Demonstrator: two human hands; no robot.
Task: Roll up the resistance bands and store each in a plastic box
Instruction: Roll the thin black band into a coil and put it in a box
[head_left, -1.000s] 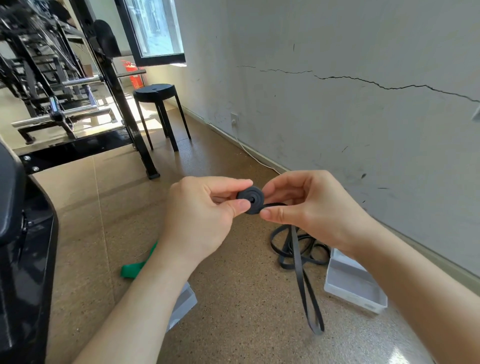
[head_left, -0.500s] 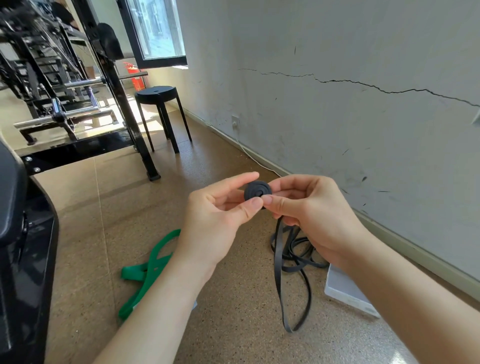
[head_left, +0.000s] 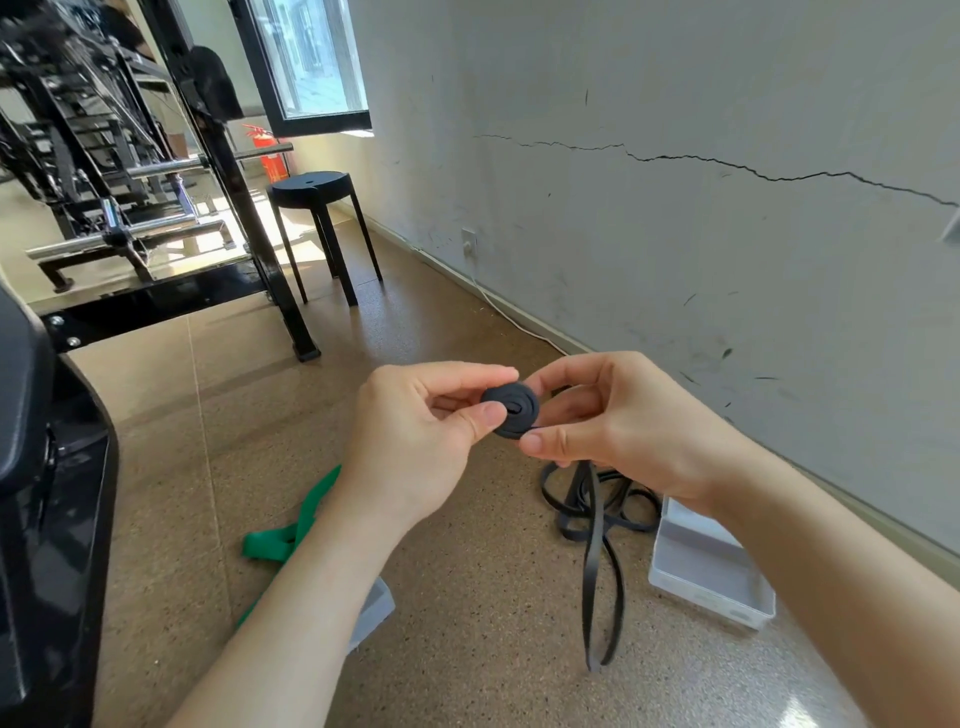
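While left hand, right hand pinch black band coil, forearm half-hides box, green band.

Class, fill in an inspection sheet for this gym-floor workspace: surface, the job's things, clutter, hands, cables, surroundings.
Surface: speckled brown floor, in use as the work area.
Job's things: black band part-rolled into a coil, its tail hanging to a loose heap on the floor; green band unrolled on the floor; open plastic box by the wall, nothing seen in its visible part; second box partly hidden under the left forearm.
Clutter: nothing seen.
Hands: left hand and right hand both pinch the coil between thumb and fingers.
Cables: white cord runs along the skirting from a wall socket.
Surroundings: black stool, weight rack, cracked wall, window.
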